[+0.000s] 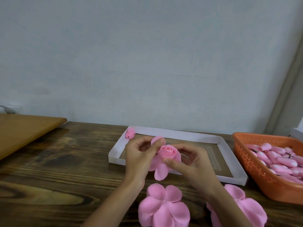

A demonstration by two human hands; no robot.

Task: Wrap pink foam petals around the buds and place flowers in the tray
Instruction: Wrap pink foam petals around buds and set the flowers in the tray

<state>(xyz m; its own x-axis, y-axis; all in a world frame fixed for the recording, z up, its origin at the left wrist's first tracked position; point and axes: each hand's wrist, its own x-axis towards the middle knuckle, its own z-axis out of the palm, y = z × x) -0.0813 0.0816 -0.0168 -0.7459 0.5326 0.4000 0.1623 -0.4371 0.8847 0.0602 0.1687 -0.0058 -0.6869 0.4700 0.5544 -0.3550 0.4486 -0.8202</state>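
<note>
**Rose half wrapped, held over the tray's near edge**

At far left a pale brown wooden board (24, 128) lies on the dark, grained wooden counter (57, 177). To its right, one finished pink foam flower (130, 133) sits in the far-left corner of the shallow white cardboard tray (180, 134).

The left hand (139, 159) pinches a loose outer petal. The pink foam rose with its rolled bud centre (168, 153) is between both hands, its top facing up and unwrapped petals hanging toward the near side. The right hand (188, 163) grips it, thumb pressing a petal against the bud.

The tray's open floor lies just beyond the hands, so placing looks like a short reach away, with the left hand nearer the finished flower.

Two flat pink foam petal sheets (164, 205) wait at the near edge. At right, an orange perforated plastic basket (246, 161) holds pink buds (278, 159).
</note>
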